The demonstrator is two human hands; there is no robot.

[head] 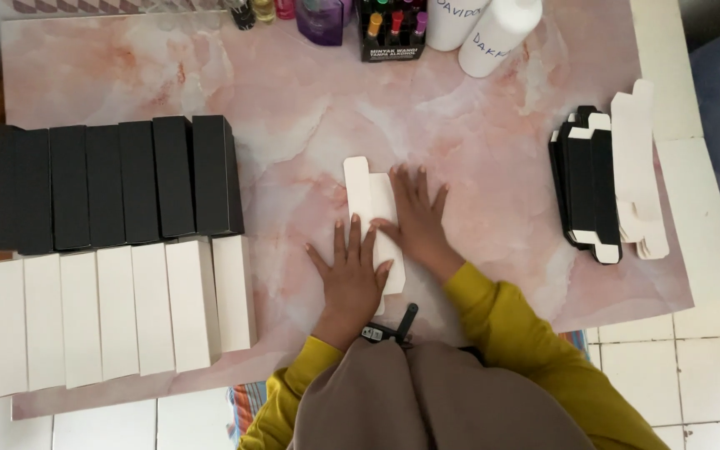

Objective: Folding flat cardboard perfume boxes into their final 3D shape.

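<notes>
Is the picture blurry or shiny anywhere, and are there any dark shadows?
In the head view the light is soft and even; the left hand and right hand on the flat white carton look sharp, with only faint shadows beside them. The pink marble table shows no strong glare. The black boxes look very dark, with little detail.

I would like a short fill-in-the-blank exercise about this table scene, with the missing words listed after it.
1. Both hands, the left hand and the right hand, press flat on a ____ flat carton blank.
2. On the pink marble-patterned table, the row of black boxes lies farther from the person than the row of ____ boxes.
3. The person's sleeves are ____.

Missing words: white; white; yellow
</notes>
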